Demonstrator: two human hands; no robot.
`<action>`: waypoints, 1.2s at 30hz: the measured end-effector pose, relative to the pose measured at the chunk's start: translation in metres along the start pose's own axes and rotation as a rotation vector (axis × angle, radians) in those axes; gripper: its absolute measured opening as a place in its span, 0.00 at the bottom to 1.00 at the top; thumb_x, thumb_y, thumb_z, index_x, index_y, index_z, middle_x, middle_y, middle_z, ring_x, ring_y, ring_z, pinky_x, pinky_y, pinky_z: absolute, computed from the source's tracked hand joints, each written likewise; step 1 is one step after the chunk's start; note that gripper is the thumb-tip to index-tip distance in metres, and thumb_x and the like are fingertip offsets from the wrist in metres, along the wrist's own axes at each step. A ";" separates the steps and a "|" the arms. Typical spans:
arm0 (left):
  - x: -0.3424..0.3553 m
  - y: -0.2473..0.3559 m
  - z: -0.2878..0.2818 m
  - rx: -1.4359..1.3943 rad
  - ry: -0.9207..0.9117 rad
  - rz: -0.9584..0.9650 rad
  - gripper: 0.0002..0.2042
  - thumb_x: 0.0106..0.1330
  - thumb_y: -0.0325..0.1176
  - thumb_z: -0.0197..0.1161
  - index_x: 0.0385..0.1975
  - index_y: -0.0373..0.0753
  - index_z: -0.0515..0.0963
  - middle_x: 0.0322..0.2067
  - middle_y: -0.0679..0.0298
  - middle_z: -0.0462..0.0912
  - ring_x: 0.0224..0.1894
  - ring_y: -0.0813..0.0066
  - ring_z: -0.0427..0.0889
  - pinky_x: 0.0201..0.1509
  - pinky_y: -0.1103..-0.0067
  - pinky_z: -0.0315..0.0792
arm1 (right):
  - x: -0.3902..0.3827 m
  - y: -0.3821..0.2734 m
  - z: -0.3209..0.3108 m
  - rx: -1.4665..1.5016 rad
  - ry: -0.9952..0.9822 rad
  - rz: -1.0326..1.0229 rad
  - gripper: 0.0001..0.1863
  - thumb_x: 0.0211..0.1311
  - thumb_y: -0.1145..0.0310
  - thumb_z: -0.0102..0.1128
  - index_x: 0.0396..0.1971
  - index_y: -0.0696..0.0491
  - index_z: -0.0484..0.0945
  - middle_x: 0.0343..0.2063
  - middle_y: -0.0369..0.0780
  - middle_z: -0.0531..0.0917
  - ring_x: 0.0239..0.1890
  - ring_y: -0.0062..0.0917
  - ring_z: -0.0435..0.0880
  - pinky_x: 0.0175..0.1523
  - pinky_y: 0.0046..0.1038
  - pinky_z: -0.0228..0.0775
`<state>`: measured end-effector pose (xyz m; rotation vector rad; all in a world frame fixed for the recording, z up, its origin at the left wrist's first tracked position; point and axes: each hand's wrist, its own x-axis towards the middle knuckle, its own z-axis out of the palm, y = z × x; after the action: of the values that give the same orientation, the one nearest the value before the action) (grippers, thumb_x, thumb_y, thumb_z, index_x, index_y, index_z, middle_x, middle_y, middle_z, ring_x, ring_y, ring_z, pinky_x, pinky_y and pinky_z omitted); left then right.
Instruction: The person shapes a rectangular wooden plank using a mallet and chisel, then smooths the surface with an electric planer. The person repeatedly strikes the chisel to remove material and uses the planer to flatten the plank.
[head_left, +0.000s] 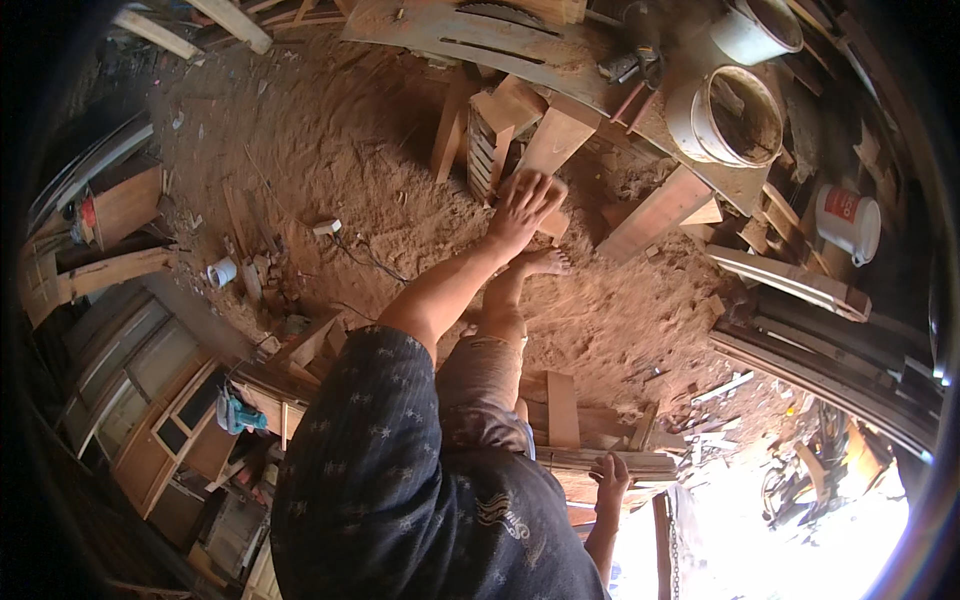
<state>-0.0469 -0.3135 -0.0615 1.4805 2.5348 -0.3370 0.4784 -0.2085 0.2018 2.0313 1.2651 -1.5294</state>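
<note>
My left hand (pixel 530 205) reaches forward with its fingers wrapped over the end of an upright wooden beam (pixel 560 130), among short timber pieces, one with a row of slanted cuts (pixel 485 150). My bare foot (pixel 545 262) rests on the dirt just below it. At the lower right my right hand (pixel 610 478) has curled fingers beside the edge of stacked boards (pixel 570 458); I cannot make out what, if anything, is in them.
Dirt floor (pixel 250 120) with scraps and a cord (pixel 370 260). A metal-topped bench (pixel 470 35) with white buckets (pixel 725 118) stands ahead, a fallen white bucket (pixel 845 225) and planks (pixel 785 280) at right. A teal power tool (pixel 235 408) and old frames lie left.
</note>
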 end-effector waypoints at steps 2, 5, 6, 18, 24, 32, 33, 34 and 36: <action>0.036 -0.015 -0.014 0.044 -0.022 -0.029 0.35 0.73 0.42 0.52 0.79 0.55 0.48 0.78 0.57 0.47 0.80 0.55 0.45 0.80 0.44 0.39 | -0.002 -0.008 -0.002 -0.018 0.011 0.001 0.23 0.74 0.57 0.60 0.57 0.59 0.76 0.39 0.45 0.86 0.33 0.26 0.86 0.38 0.28 0.81; 0.083 -0.035 -0.001 0.034 -0.034 -0.094 0.37 0.71 0.37 0.55 0.79 0.54 0.48 0.79 0.57 0.45 0.80 0.54 0.44 0.80 0.44 0.39 | -0.001 -0.008 -0.010 -0.027 0.021 -0.015 0.23 0.74 0.57 0.60 0.58 0.59 0.76 0.40 0.45 0.86 0.33 0.26 0.86 0.38 0.28 0.81; 0.094 -0.038 0.003 0.020 -0.035 -0.113 0.38 0.69 0.35 0.57 0.79 0.53 0.49 0.79 0.56 0.43 0.80 0.53 0.44 0.80 0.45 0.39 | -0.001 -0.006 -0.011 -0.019 0.030 -0.016 0.23 0.74 0.57 0.60 0.58 0.59 0.76 0.40 0.45 0.86 0.33 0.26 0.86 0.38 0.28 0.81; 0.074 -0.143 0.022 -0.149 -0.320 -0.214 0.47 0.67 0.45 0.64 0.80 0.49 0.39 0.80 0.54 0.42 0.80 0.49 0.43 0.80 0.47 0.38 | -0.015 0.028 0.014 0.020 -0.019 0.130 0.25 0.74 0.58 0.59 0.60 0.61 0.72 0.42 0.48 0.85 0.36 0.30 0.86 0.40 0.29 0.81; 0.074 -0.112 0.005 -0.184 -0.388 -0.254 0.46 0.66 0.48 0.64 0.79 0.43 0.44 0.80 0.51 0.40 0.80 0.44 0.40 0.79 0.44 0.38 | -0.015 0.013 0.023 0.061 0.016 0.049 0.21 0.74 0.58 0.59 0.56 0.59 0.77 0.39 0.44 0.86 0.35 0.27 0.86 0.40 0.28 0.81; 0.150 -0.063 -0.039 -0.398 -0.090 -0.163 0.52 0.58 0.62 0.69 0.79 0.57 0.46 0.80 0.53 0.34 0.79 0.34 0.37 0.75 0.36 0.43 | -0.017 0.009 0.019 0.084 0.025 0.054 0.21 0.75 0.59 0.59 0.57 0.59 0.77 0.39 0.44 0.86 0.35 0.27 0.86 0.39 0.28 0.81; 0.155 -0.057 -0.046 -0.355 -0.149 -0.154 0.54 0.56 0.64 0.71 0.79 0.59 0.46 0.80 0.54 0.34 0.78 0.33 0.36 0.75 0.36 0.44 | -0.016 0.013 0.018 0.082 0.021 0.058 0.21 0.75 0.59 0.59 0.57 0.59 0.76 0.39 0.45 0.86 0.35 0.27 0.86 0.39 0.28 0.81; 0.155 -0.055 -0.037 -0.362 -0.168 -0.174 0.57 0.53 0.67 0.71 0.79 0.61 0.43 0.80 0.55 0.32 0.78 0.32 0.36 0.74 0.33 0.44 | -0.016 0.017 0.016 0.080 0.020 0.065 0.21 0.75 0.59 0.59 0.57 0.59 0.76 0.39 0.45 0.86 0.35 0.27 0.86 0.39 0.28 0.81; 0.152 -0.053 -0.019 -0.378 -0.206 -0.208 0.63 0.46 0.73 0.71 0.79 0.66 0.36 0.80 0.57 0.27 0.77 0.28 0.35 0.71 0.28 0.43 | -0.020 0.022 0.012 0.079 0.022 0.079 0.21 0.75 0.59 0.59 0.57 0.59 0.76 0.40 0.45 0.86 0.35 0.27 0.86 0.40 0.28 0.82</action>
<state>-0.1676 -0.2074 -0.0791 0.9958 2.4196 -0.0302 0.4871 -0.2386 0.2087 2.1259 1.1344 -1.5481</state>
